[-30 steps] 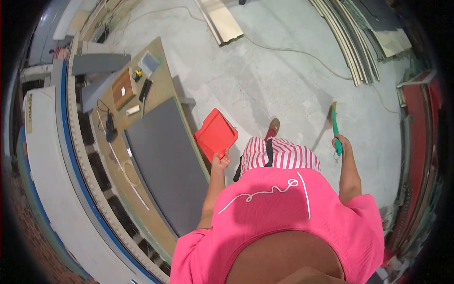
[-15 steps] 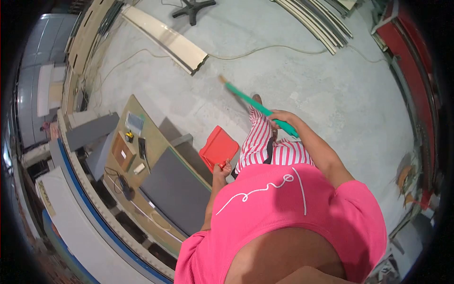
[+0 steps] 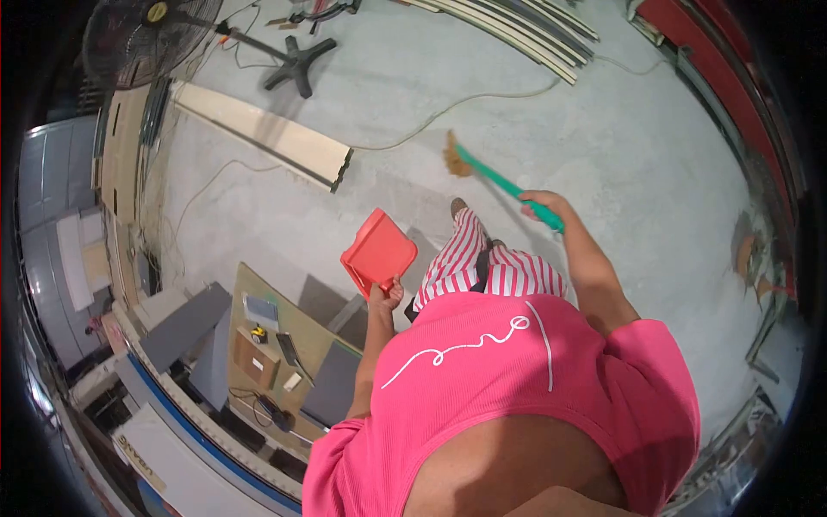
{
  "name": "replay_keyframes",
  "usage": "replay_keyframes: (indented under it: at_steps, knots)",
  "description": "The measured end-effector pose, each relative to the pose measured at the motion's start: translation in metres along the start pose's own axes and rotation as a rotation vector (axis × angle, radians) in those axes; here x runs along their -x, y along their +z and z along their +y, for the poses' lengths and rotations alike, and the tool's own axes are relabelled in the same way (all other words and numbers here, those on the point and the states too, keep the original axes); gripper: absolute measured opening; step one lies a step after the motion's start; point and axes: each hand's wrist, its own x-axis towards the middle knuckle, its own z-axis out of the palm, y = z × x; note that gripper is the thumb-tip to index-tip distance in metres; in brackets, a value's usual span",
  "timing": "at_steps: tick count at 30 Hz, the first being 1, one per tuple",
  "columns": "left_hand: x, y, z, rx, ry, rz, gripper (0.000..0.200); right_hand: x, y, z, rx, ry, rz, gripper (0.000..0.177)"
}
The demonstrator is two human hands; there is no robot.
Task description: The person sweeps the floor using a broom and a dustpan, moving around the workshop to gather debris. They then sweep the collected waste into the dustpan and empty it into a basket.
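My right hand (image 3: 544, 209) is closed around the green handle of a brush (image 3: 508, 184), whose tan bristles are at its far end, out over the grey floor. On the other side, my left hand (image 3: 387, 294) grips the short handle of a red dustpan (image 3: 380, 250). The pan points forward and away from me, and no debris shows in it. Between the two tools appear my striped trouser legs and one brown shoe (image 3: 458, 207).
Left of me stands a wooden table (image 3: 320, 323) carrying a yellow tape measure (image 3: 258, 333) and dark panels. A long cream panel (image 3: 267, 129) lies ahead on the floor near a black fan (image 3: 297, 65). Long strips (image 3: 517, 39) and a cable (image 3: 448, 112) lie farther off.
The view has shifted forward, bringing the fan into sight and moving the table lower. The brush has turned so its bristles now show clearly; both tools remain in my hands.
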Motion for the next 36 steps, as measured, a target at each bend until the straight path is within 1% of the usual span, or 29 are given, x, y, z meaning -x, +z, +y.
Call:
replay_keyframes:
  at_steps: [1,2,3,4,5,6,7,9,10,12,13,14,16,17,19,20,21,23,24,26,27,28,29,30,32,33,34,35,36]
  knots:
    - [0.002,0.021,0.009,-0.045,0.01,0.019,0.031,0.01,-0.023,-0.003,-0.096,-0.014,0.075,0.017]
    - [-0.002,0.036,0.02,-0.062,0.006,0.019,0.031,0.014,-0.054,-0.004,-0.219,0.019,0.004,0.018]
    - [-0.007,0.049,0.029,-0.119,0.012,-0.032,0.033,0.017,-0.075,-0.005,-0.34,0.05,-0.07,0.018]
    - [-0.012,0.062,0.036,-0.176,0.019,-0.083,0.035,0.026,-0.081,-0.008,-0.355,0.041,-0.066,0.018]
    - [-0.01,0.075,0.036,-0.196,0.016,-0.085,0.035,0.04,-0.088,-0.008,-0.372,-0.02,0.105,0.018]
    - [0.001,0.105,0.049,-0.202,0.001,-0.112,0.035,0.058,-0.079,-0.041,-0.367,-0.066,0.293,0.018]
    - [0.004,0.121,0.057,-0.24,0.004,-0.146,0.035,0.055,-0.077,-0.04,-0.393,-0.077,0.296,0.018]
    - [0.011,0.148,0.062,-0.277,0.0,-0.169,0.036,0.055,-0.079,-0.04,-0.15,-0.286,0.363,0.02]
    - [0.012,0.159,0.063,-0.285,0.002,-0.189,0.036,0.059,-0.074,-0.041,-0.161,-0.296,0.374,0.02]
    - [0.008,0.174,0.069,-0.308,-0.028,-0.192,0.035,0.066,-0.055,-0.038,-0.221,-0.33,0.46,0.025]
    - [0.015,0.189,0.072,-0.297,-0.065,-0.185,0.033,0.075,-0.05,-0.055,-0.267,-0.326,0.415,0.032]
    - [0.014,0.195,0.076,-0.312,-0.067,-0.189,0.033,0.078,-0.039,-0.053,-0.28,-0.332,0.42,0.032]
    - [0.011,0.204,0.076,-0.346,-0.092,-0.171,0.033,0.078,-0.014,-0.046,-0.345,-0.357,0.292,0.029]
    - [0.014,0.205,0.07,-0.36,-0.096,-0.173,0.033,0.082,-0.003,-0.041,-0.327,-0.345,0.231,0.032]
    - [0.019,0.213,0.06,-0.357,-0.089,-0.091,0.035,0.09,0.024,-0.047,-0.248,-0.297,0.138,0.037]
    - [0.033,0.24,0.07,-0.337,-0.102,-0.091,0.035,0.102,0.049,-0.094,-0.163,-0.242,0.114,0.037]
    - [0.033,0.242,0.072,-0.344,-0.105,-0.08,0.034,0.094,0.058,-0.097,-0.172,-0.25,0.113,0.037]
    - [0.035,0.247,0.068,-0.357,-0.079,-0.032,0.033,0.073,0.069,-0.099,-0.204,-0.15,-0.163,0.035]
    - [0.036,0.249,0.066,-0.363,-0.076,-0.031,0.033,0.063,0.072,-0.103,-0.209,-0.154,-0.165,0.035]
    - [0.039,0.255,0.06,-0.367,-0.046,-0.04,0.033,0.038,0.074,-0.11,-0.002,-0.028,-0.306,0.035]
    - [0.056,0.275,0.052,-0.369,-0.031,-0.022,0.032,0.039,0.074,-0.136,0.011,-0.014,-0.3,0.035]
    - [0.057,0.283,0.052,-0.379,-0.026,-0.024,0.032,0.022,0.074,-0.141,0.077,0.008,-0.341,0.028]
    - [0.055,0.289,0.051,-0.388,-0.051,-0.028,0.032,0.019,0.07,-0.15,0.144,0.033,-0.382,0.023]
    - [0.053,0.294,0.05,-0.4,-0.074,-0.03,0.032,0.018,0.06,-0.159,0.136,0.026,-0.385,0.023]
    - [0.057,0.312,0.037,-0.416,-0.059,-0.001,0.031,0.03,0.041,-0.182,0.182,0.029,-0.26,0.021]
    - [0.057,0.32,0.032,-0.436,-0.07,-0.018,0.03,0.042,0.021,-0.195,0.17,0.0,-0.253,0.021]
    - [0.067,0.351,0.016,-0.434,-0.094,-0.03,0.03,0.065,-0.014,-0.229,0.136,-0.025,-0.172,0.02]
    - [0.067,0.367,0.01,-0.441,-0.094,-0.025,0.03,0.073,-0.041,-0.238,0.092,-0.071,-0.093,0.019]
    - [0.066,0.384,-0.012,-0.433,-0.093,0.004,0.03,0.087,-0.084,-0.244,-0.02,-0.103,-0.095,0.02]
